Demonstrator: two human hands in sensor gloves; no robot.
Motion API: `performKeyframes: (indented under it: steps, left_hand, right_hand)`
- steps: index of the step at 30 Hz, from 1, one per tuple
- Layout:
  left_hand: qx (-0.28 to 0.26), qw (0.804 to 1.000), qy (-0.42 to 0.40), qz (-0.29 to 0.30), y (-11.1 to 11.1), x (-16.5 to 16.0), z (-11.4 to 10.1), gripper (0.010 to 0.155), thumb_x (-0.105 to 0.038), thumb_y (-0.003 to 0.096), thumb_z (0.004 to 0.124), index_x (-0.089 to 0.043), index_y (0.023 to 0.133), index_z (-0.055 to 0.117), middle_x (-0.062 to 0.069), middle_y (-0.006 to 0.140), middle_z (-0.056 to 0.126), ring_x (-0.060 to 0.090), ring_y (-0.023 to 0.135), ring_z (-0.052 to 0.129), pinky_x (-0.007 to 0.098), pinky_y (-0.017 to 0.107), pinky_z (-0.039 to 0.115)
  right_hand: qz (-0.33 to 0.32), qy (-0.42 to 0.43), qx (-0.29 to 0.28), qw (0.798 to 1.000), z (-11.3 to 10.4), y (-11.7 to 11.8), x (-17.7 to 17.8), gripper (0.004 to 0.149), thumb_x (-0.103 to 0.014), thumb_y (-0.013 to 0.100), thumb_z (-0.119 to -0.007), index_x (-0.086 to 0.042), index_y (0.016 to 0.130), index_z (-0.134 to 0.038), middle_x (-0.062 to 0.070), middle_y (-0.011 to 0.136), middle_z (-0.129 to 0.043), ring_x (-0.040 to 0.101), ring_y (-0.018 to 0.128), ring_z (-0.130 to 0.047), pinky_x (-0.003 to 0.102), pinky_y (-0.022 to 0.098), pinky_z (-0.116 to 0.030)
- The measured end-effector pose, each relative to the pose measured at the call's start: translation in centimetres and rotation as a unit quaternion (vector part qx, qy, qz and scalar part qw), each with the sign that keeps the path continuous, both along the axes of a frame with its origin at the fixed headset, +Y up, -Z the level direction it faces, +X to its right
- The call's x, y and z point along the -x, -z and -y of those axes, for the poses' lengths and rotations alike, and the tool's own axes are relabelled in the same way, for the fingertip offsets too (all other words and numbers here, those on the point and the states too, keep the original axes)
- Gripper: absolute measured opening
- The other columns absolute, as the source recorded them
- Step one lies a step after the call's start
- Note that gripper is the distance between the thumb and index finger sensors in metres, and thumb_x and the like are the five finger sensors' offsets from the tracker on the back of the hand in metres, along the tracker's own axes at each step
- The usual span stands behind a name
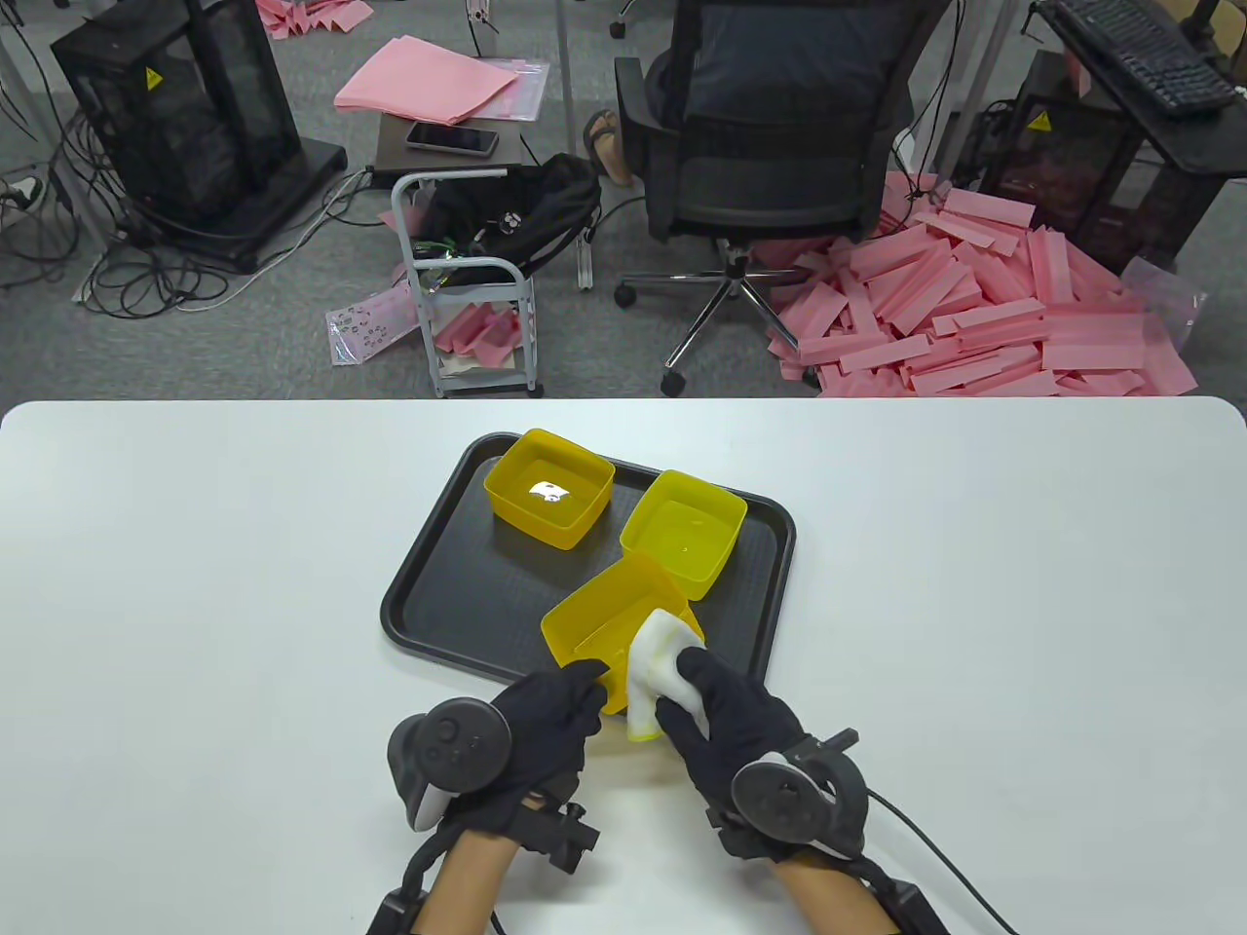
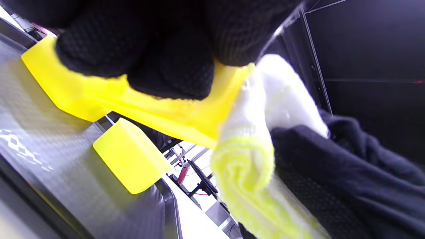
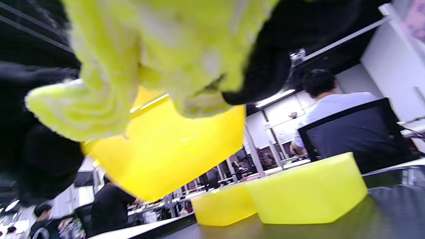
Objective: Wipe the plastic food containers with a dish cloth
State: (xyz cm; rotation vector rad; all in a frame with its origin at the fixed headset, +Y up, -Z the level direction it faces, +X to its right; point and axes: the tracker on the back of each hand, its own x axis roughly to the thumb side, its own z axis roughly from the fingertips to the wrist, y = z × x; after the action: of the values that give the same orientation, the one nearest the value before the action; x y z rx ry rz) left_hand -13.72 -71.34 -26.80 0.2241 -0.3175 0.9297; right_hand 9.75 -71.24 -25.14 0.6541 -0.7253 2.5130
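My left hand (image 1: pixel 550 716) grips a yellow plastic container (image 1: pixel 609 614) by its near rim and holds it tilted above the near edge of the black tray (image 1: pixel 429 604). It also shows in the left wrist view (image 2: pixel 186 116) and the right wrist view (image 3: pixel 172 149). My right hand (image 1: pixel 726 711) holds a folded white and yellow dish cloth (image 1: pixel 655 672) against the container's right side; the cloth also shows in the wrist views (image 2: pixel 245 156) (image 3: pixel 159 49). Two more yellow containers stand upright on the tray, one at the back left (image 1: pixel 550 502) and one at the back right (image 1: pixel 685 531).
The tray lies in the middle of a white table (image 1: pixel 974 584). Beyond the far edge stand a small cart (image 1: pixel 468 292), an office chair (image 1: pixel 770 166) with a person seated, and a heap of pink foam strips (image 1: pixel 974 312) on the floor.
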Motion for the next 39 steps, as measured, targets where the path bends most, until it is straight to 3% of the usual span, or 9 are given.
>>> performKeyframes:
  steps: [7,15,23,30,39]
  left_hand:
    - [0.006,1.000,-0.002,0.000,-0.1,0.1,0.0,0.046,-0.037,0.0487,0.076,-0.016,0.086,0.090,0.010,0.051,0.102,0.032,0.042,0.098,0.048,0.032,0.084]
    - [0.000,1.000,0.013,0.004,-0.1,-0.4,0.0,0.044,-0.038,0.0481,0.079,-0.018,0.085,0.091,0.009,0.051,0.103,0.032,0.042,0.098,0.048,0.032,0.083]
    - [-0.004,0.998,0.039,-0.042,0.1,1.1,-0.3,0.041,-0.041,0.0437,0.089,-0.024,0.081,0.094,0.008,0.053,0.101,0.034,0.046,0.096,0.051,0.033,0.079]
    - [0.005,0.991,0.090,-0.095,-0.4,5.4,-2.2,0.040,-0.042,0.0419,0.092,-0.028,0.079,0.098,0.008,0.055,0.102,0.036,0.050,0.095,0.052,0.036,0.078]
    - [0.056,0.971,0.117,-0.202,-2.2,15.0,-2.9,0.040,-0.042,0.0421,0.093,-0.029,0.079,0.099,0.008,0.057,0.103,0.037,0.054,0.095,0.054,0.038,0.076]
  right_hand:
    - [-0.044,0.021,0.049,0.998,0.1,-0.1,0.7,0.060,-0.055,0.053,-0.078,-0.022,0.099,-0.057,-0.003,0.074,-0.087,0.024,0.042,-0.098,0.030,0.023,-0.087]
    - [-0.001,0.081,0.053,0.995,-0.4,1.3,-3.1,0.059,-0.054,0.054,-0.077,-0.022,0.099,-0.058,-0.003,0.073,-0.088,0.024,0.042,-0.097,0.031,0.022,-0.086]
    - [0.018,0.136,0.065,0.988,-0.5,2.0,-5.2,0.057,-0.053,0.054,-0.076,-0.022,0.099,-0.058,-0.002,0.075,-0.087,0.026,0.045,-0.097,0.032,0.025,-0.086]
    - [0.034,0.147,0.078,0.985,-0.3,2.5,-6.3,0.057,-0.052,0.054,-0.076,-0.022,0.099,-0.058,-0.002,0.077,-0.087,0.027,0.047,-0.096,0.033,0.026,-0.086]
    - [0.037,0.153,0.099,0.983,0.3,3.0,-6.7,0.057,-0.052,0.055,-0.076,-0.021,0.100,-0.058,-0.001,0.077,-0.087,0.028,0.048,-0.096,0.034,0.027,-0.086]
